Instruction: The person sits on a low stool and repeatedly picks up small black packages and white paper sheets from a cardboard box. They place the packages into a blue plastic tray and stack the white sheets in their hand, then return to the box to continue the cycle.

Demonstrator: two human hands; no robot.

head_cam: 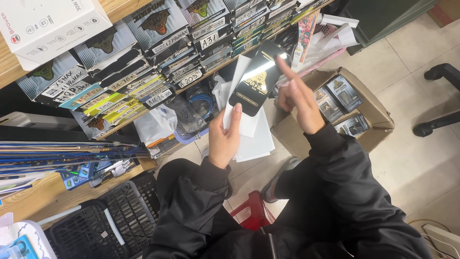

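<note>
My left hand (pixel 224 136) holds a flat black glossy screen protector (pixel 256 79) together with white paper sleeves (pixel 249 124) behind it, thumb pressed on the front. My right hand (pixel 298 98) is just right of the black sheet, index finger stretched up and touching its upper right edge, the other fingers loosely bent. Both arms wear black jacket sleeves. The hands hover above the floor in front of a shelf.
A wooden shelf (pixel 14 62) packed with several grey labelled flat packets (pixel 158 29) runs across the top left. An open cardboard box (pixel 378 112) with similar packets sits to the right. Black plastic baskets (pixel 96 225), a red stool (pixel 251 216) and a chair base (pixel 441 72) surround me.
</note>
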